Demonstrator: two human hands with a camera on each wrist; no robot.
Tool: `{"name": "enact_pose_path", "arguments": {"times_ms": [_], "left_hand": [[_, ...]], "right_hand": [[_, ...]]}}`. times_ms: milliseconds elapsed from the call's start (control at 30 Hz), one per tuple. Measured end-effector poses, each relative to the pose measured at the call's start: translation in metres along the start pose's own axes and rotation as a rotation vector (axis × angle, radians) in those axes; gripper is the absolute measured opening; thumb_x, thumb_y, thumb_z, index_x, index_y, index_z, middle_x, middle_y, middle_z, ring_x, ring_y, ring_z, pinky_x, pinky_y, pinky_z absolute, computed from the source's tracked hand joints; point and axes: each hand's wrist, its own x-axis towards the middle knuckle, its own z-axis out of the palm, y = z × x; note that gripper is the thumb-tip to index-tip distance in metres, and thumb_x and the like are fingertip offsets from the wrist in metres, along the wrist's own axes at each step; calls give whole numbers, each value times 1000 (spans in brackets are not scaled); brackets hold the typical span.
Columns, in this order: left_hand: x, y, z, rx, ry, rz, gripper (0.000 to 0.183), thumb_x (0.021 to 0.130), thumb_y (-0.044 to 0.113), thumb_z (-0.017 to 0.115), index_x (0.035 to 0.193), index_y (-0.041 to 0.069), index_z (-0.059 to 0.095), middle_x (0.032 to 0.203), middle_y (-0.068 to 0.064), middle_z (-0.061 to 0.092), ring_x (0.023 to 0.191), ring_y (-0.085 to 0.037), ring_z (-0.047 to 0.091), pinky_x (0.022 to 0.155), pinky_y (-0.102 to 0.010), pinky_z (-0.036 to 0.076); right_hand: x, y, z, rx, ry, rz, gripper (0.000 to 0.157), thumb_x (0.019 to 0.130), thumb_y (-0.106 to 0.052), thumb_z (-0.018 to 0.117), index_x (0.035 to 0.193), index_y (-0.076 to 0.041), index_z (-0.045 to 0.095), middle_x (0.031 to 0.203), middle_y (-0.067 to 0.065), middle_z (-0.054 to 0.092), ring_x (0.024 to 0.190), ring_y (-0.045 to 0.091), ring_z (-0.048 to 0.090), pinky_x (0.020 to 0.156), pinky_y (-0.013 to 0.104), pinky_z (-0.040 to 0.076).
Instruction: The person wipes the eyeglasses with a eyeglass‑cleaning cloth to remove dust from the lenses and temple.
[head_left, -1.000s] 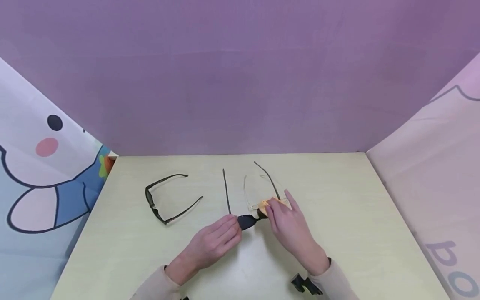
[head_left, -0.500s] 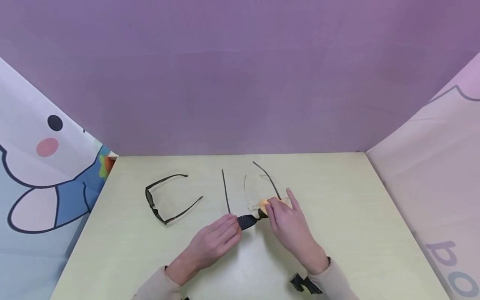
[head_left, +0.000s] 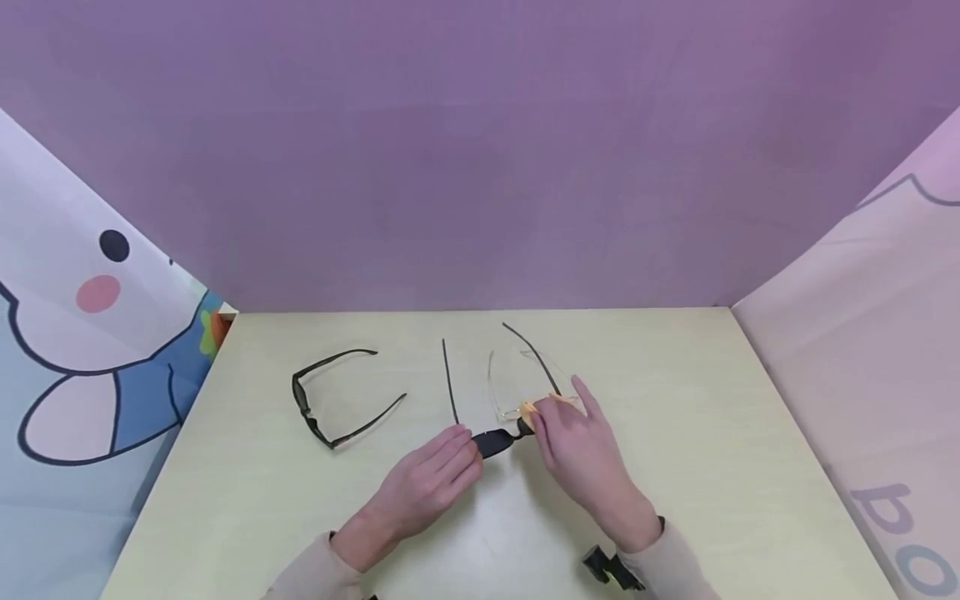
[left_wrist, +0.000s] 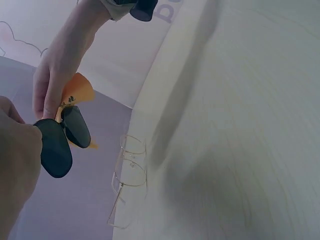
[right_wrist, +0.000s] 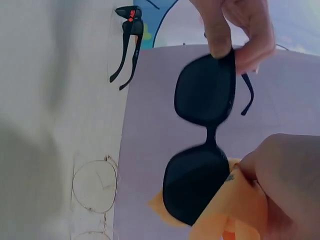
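Note:
A pair of black sunglasses [head_left: 492,443] is held up over the table, dark lenses facing me and temples pointing away. My left hand [head_left: 427,492] pinches the frame at its left outer corner, thumb on the lens edge in the right wrist view. At the other lens, my right hand [head_left: 588,458] grips an orange cloth [right_wrist: 230,205] wrapped around that lens, its little finger sticking out. The cloth shows on both sides of the lens. Behind the hands, thin gold-rimmed glasses [right_wrist: 95,187] stand on the table with temples unfolded, partly hidden in the head view.
A second pair of dark sunglasses [head_left: 300,396] lies on the left of the pale table [head_left: 240,500], temples spread toward the right. Purple cloth [head_left: 480,167] hangs behind the table, with printed cloth at both sides. A black device [head_left: 611,568] sits by the right wrist.
The sunglasses' temple tips have shifted slightly to the left as the frame turns a little. Both hands stay nearly in place, and the cloth stays around the right lens.

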Motion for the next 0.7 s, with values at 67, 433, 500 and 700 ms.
{"name": "enact_pose_path", "arguments": {"times_ms": [67,433,500,700], "left_hand": [[0,1,0,-3,4,-1,29,104,-2,42,98,8,69,102,-6,71,105,-23,70,109,-36,52],[-2,3,-1,-19,-25,-22,33,105,-3,41,97,8,70,102,-5,72,103,-22,70,108,-34,53],[-2,3,-1,-22,-27,-24,33,105,-3,41,97,9,70,102,-5,72,104,-22,70,108,-34,52],[-3,3,-1,-28,-29,-35,34,105,-4,40,97,8,70,101,-5,72,104,-22,70,108,-35,52]], "right_hand": [[-1,-4,0,35,-25,1,11,101,-14,58,93,-7,61,75,1,68,76,21,71,117,56,39],[-4,-1,-3,3,-23,3,17,105,-15,51,96,-5,60,76,2,70,73,21,71,117,56,39],[-4,-3,-3,11,-42,-3,14,104,-15,54,96,-5,60,76,1,69,73,20,71,117,55,39],[-6,-7,-4,121,-30,-35,17,106,-17,54,95,-7,61,69,-3,61,66,15,65,116,52,40]]}}
